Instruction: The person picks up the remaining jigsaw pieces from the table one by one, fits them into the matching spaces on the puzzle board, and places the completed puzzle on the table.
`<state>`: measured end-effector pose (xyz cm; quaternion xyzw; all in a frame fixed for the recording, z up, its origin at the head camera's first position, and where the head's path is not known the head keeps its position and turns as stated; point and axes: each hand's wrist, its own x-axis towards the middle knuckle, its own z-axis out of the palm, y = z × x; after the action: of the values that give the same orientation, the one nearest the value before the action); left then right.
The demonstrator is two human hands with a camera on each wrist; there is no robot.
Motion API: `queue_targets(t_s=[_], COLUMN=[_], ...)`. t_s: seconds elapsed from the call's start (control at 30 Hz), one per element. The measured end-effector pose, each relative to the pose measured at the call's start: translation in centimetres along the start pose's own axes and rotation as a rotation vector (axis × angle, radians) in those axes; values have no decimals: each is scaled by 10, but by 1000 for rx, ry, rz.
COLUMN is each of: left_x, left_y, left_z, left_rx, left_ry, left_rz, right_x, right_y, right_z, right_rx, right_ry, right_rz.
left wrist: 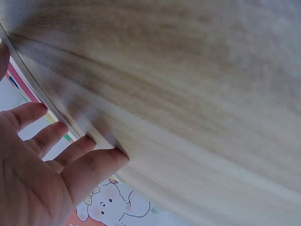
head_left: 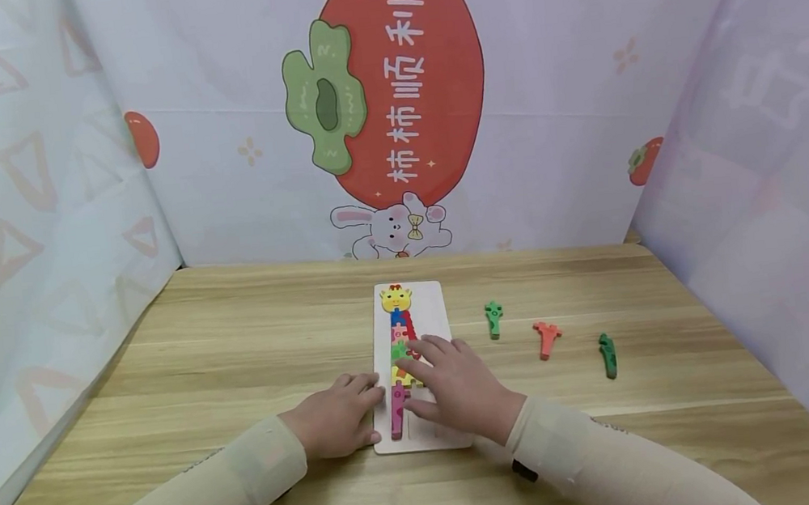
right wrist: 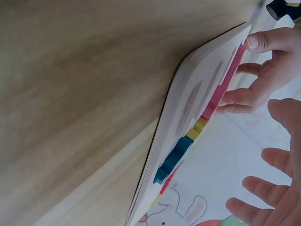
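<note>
A pale wooden board [head_left: 429, 299] lies on the table with a giraffe puzzle set in it. At its top is the yellow giraffe head [head_left: 396, 300]; blue, pink, green and yellow pieces run down below it to a magenta leg piece [head_left: 397, 417]. My left hand [head_left: 338, 418] rests along the board's left edge, thumb by the lower corner. My right hand [head_left: 461, 385] hovers over the board's right half, fingers spread, and hides part of the puzzle. A dark teal piece [right wrist: 173, 159] sits beside the yellow piece in the right wrist view. Neither hand grips a piece.
Right of the board lie a green piece [head_left: 495, 319], an orange-red piece [head_left: 548, 339] and a dark green piece [head_left: 608, 356]. The wooden table [head_left: 237, 334] is enclosed by printed cloth [head_left: 544, 109] at the back and sides.
</note>
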<state>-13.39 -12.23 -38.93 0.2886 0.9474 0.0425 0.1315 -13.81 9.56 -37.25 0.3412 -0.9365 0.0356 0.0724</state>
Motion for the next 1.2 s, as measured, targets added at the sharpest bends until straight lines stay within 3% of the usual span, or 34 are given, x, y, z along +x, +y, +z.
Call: queue_targets(t_s=[1.2], left_x=[-2], left_y=[2], left_z=[-2], left_rx=[3], left_ry=[-19], left_rz=[-10], right_x=[-2], right_y=[32], right_z=[2], right_rx=[-35], right_ry=[8], right_rz=[88])
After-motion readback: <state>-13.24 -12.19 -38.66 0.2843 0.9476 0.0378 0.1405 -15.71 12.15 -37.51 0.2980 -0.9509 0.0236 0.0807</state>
